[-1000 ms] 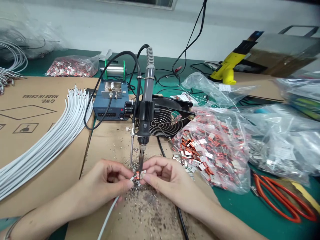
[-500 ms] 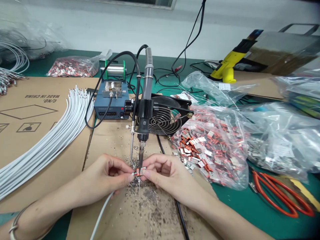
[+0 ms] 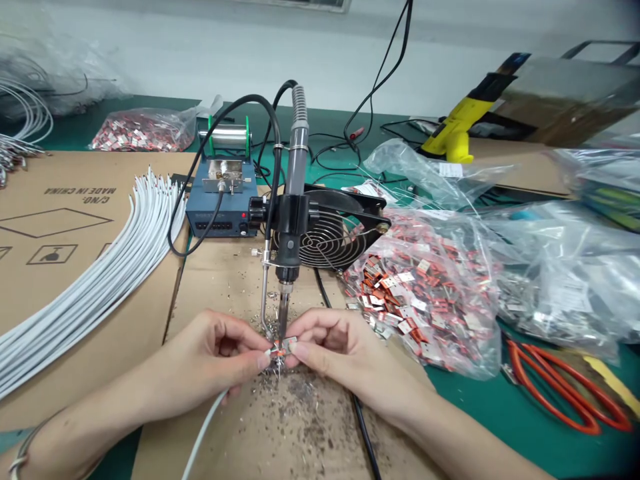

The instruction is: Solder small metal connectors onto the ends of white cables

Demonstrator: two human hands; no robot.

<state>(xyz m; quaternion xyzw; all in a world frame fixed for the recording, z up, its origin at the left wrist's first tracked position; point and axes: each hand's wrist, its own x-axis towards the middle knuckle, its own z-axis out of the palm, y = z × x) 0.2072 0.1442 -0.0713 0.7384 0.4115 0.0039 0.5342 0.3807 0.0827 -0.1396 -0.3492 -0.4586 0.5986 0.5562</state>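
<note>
I had my left hand [image 3: 220,357] closed around the white cable [image 3: 201,435] and my right hand [image 3: 343,347] pinching the small orange-and-silver connector [image 3: 290,344], which sat at the soldering iron's [image 3: 283,312] tip, above the speckled cardboard [image 3: 235,447].

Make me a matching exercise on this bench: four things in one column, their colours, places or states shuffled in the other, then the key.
1. Soldering iron
2. White cable bundle
3. Fan
4. Wire spool

A. Green at both ends
B. Spread over the printed cardboard
C. Tip down, between the left hand and the right hand
D. Black, beside the bag of orange-and-silver connectors

Right pairs: 1-C, 2-B, 3-D, 4-A
</note>
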